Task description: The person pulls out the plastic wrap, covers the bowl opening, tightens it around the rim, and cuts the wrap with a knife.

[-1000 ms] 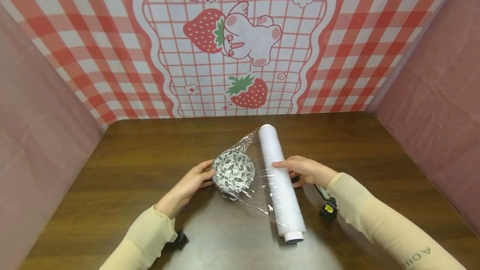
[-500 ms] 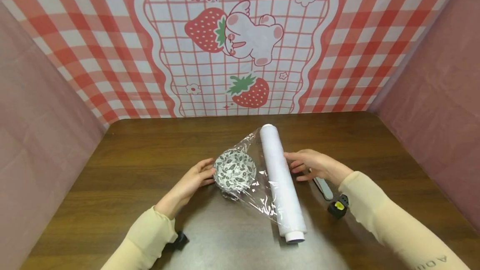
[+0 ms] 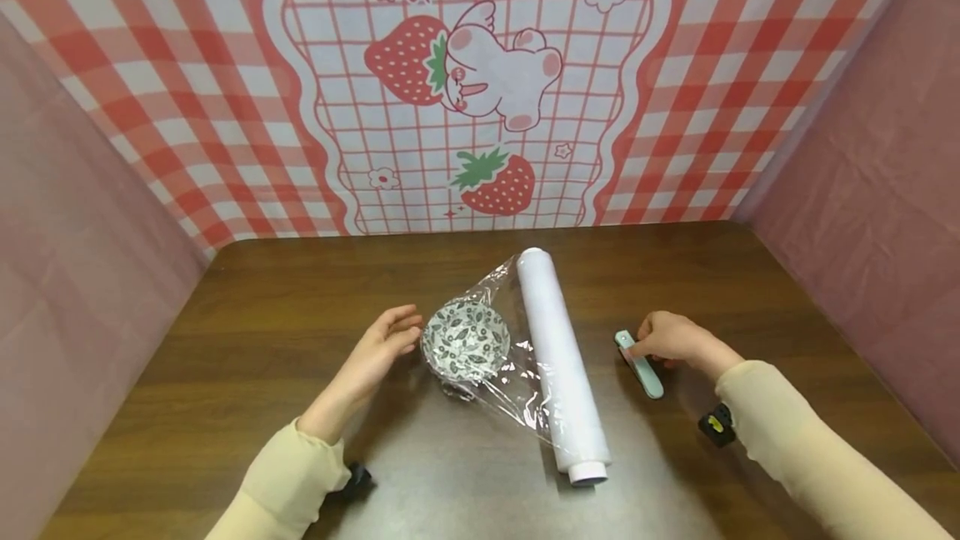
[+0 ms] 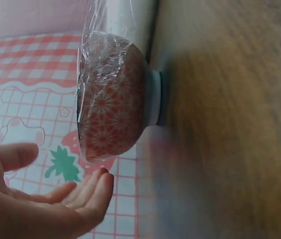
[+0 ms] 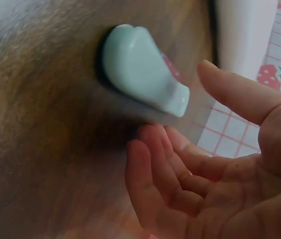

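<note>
A bowl point(image 3: 467, 342), patterned with grey leaves inside and red flowers outside, stands upright under clear cling film point(image 3: 517, 390). Its film runs to the white cling film roll point(image 3: 562, 365) lying to its right. My left hand point(image 3: 382, 350) is just left of the bowl, its fingers relaxed and apart from the rim in the left wrist view. Right of the roll lies a slim pale green tool point(image 3: 641, 369), shaped like a box cutter, with a small red part. My right hand point(image 5: 215, 169) hovers around its narrower end, thumb and loosely bent fingers on either side, not gripping.
The brown wooden table point(image 3: 285, 298) meets a red checked strawberry cloth point(image 3: 480, 90) at the back. Pink cloth walls point(image 3: 862, 173) rise at both sides. A black wrist camera point(image 3: 717, 425) sits under the right sleeve.
My right hand has left the cling film roll and moved right to the pale green tool. My left hand has come away slightly from the bowl's rim. Bowl and roll stay in place.
</note>
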The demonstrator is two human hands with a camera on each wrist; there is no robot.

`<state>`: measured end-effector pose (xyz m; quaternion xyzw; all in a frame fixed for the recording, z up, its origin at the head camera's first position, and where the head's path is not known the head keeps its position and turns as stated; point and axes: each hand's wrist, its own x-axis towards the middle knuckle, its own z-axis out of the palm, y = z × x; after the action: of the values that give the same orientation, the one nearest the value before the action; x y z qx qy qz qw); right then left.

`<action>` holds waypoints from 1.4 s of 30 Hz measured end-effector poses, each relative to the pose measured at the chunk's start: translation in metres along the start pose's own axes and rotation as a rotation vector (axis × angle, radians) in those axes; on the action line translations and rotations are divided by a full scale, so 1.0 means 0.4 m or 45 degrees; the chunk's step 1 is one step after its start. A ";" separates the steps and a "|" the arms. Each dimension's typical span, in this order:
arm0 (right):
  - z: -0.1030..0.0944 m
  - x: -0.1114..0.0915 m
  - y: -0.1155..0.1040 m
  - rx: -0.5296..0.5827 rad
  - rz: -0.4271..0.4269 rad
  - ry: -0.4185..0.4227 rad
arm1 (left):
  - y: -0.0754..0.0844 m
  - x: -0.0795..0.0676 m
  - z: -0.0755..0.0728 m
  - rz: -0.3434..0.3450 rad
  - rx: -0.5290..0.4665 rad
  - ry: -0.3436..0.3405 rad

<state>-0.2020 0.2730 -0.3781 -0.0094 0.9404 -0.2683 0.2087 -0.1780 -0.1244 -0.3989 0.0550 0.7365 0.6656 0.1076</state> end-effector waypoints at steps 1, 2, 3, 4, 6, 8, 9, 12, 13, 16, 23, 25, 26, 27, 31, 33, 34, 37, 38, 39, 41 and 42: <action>0.003 0.000 0.001 -0.029 -0.009 0.011 | 0.004 0.000 0.002 0.020 0.015 0.002; 0.006 -0.001 0.001 -0.054 -0.011 0.026 | 0.007 0.001 0.003 0.038 0.034 0.007; 0.011 0.000 0.001 -0.075 -0.021 0.040 | 0.009 0.003 0.003 0.052 0.051 0.018; 0.015 0.001 0.002 -0.087 -0.025 0.052 | 0.012 0.005 0.003 0.059 0.072 0.031; 0.023 0.003 0.001 -0.081 -0.015 0.061 | 0.016 0.009 0.003 0.071 0.109 0.067; 0.030 0.008 0.000 -0.055 -0.002 0.056 | 0.020 0.015 0.003 0.082 0.148 0.100; 0.033 0.010 -0.001 -0.042 0.005 0.051 | 0.023 0.018 0.003 0.087 0.165 0.114; 0.034 0.018 -0.007 0.014 0.005 0.043 | 0.032 0.028 0.005 0.114 0.231 0.126; 0.032 0.019 -0.009 0.030 -0.001 0.044 | 0.036 0.033 0.006 0.117 0.255 0.131; 0.023 0.022 -0.021 0.073 -0.028 0.067 | 0.045 0.050 0.008 0.126 0.319 0.153; -0.005 0.022 -0.104 0.178 -0.147 0.196 | 0.071 0.072 0.015 0.180 0.365 0.182; -0.007 0.017 -0.135 0.240 -0.185 0.226 | 0.081 0.067 0.024 0.197 0.391 0.165; -0.006 0.014 -0.150 0.272 -0.202 0.244 | 0.086 0.063 0.030 0.205 0.405 0.153; -0.004 0.010 -0.165 0.309 -0.214 0.258 | 0.092 0.059 0.036 0.217 0.421 0.139; 0.012 -0.001 -0.229 0.420 -0.286 0.327 | 0.119 0.040 0.062 0.257 0.445 0.087; 0.020 -0.006 -0.258 0.490 -0.328 0.342 | 0.135 0.036 0.079 0.281 0.450 0.064; 0.024 -0.009 -0.272 0.529 -0.349 0.342 | 0.143 0.034 0.090 0.288 0.451 0.054; 0.037 -0.018 -0.312 0.685 -0.408 0.311 | 0.160 0.030 0.123 0.326 0.456 0.020; 0.042 -0.022 -0.324 0.720 -0.424 0.304 | 0.162 0.030 0.134 0.336 0.458 0.006; 0.047 -0.026 -0.335 0.755 -0.440 0.291 | 0.164 0.028 0.144 0.344 0.459 -0.008; 0.058 -0.033 -0.355 0.796 -0.462 0.271 | 0.166 0.023 0.162 0.358 0.455 -0.026; 0.063 -0.036 -0.362 0.806 -0.467 0.266 | 0.165 0.021 0.168 0.355 0.450 -0.025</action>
<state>-0.1924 0.1382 -0.3181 -0.0854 0.8098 -0.5780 0.0529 -0.1745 -0.0502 -0.3401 0.1806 0.8258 0.5342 0.0103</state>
